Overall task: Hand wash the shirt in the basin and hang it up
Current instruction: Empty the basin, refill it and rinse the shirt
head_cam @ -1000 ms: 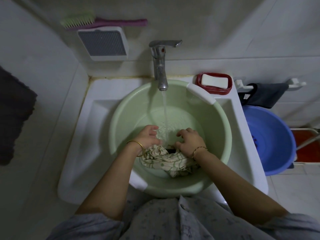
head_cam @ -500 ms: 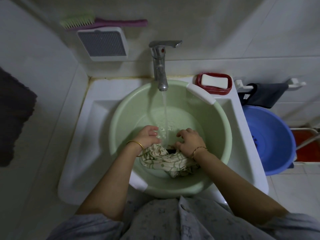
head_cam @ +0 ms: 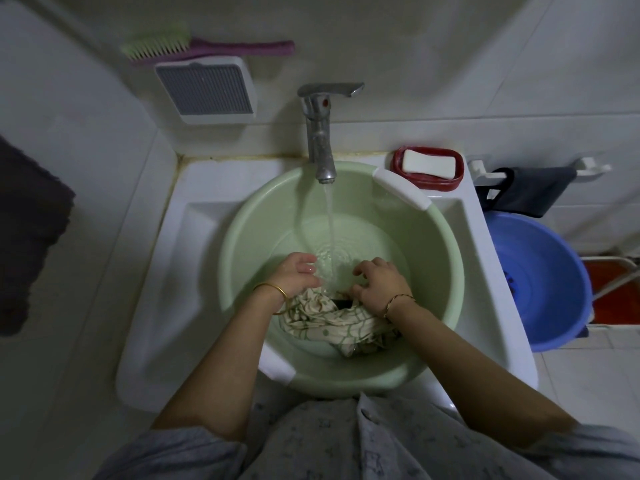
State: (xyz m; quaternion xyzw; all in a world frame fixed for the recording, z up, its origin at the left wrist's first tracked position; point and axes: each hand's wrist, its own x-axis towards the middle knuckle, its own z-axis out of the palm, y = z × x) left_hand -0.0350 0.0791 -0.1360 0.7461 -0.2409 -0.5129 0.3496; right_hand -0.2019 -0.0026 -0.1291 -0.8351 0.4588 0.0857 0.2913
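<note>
A pale green basin (head_cam: 249,237) sits in the white sink, holding shallow water. The cream shirt with green checks (head_cam: 332,323) lies bunched at the basin's near side. My left hand (head_cam: 298,275) sits at the shirt's left end, fingers curled, thumb on the cloth. My right hand (head_cam: 377,282) presses down on the shirt's right end with bent fingers spread. Between my hands, water streams from the chrome tap (head_cam: 320,133) onto the cloth. Whether my fingers clamp the fabric is hidden by the hands.
A red soap dish with a white bar (head_cam: 427,166) stands on the sink's back right corner. A blue basin (head_cam: 540,278) rests on the floor to the right, under a rack with a dark cloth (head_cam: 530,188). A brush (head_cam: 207,48) lies above a wall vent.
Both hands stay on the shirt under the running water. My right fingers have spread a little; the shirt has barely shifted.
</note>
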